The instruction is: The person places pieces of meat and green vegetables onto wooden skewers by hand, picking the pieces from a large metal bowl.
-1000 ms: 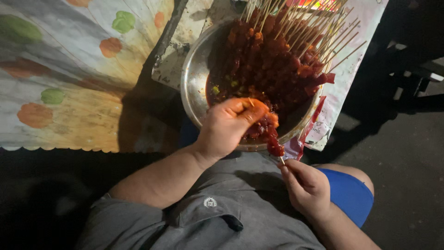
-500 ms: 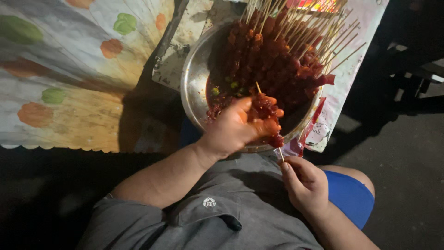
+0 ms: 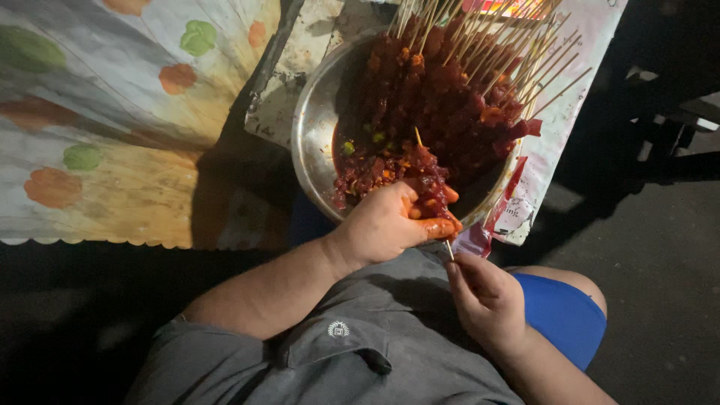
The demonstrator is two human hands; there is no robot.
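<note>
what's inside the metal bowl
The metal bowl holds finished red meat skewers and loose marinated meat. The bowl's bottom is covered.

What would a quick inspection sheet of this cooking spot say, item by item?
Surface: worn board beside a patterned cloth.
Job's things: metal bowl of red marinated meat; finished skewers stacked at its far side; one skewer being loaded.
Clutter: printed wrapper under the bowl.
Hands: left hand grips meat on the skewer; right hand pinches the stick's lower end.
Cables: nothing seen.
Surroundings: dark ground, dim light.
</note>
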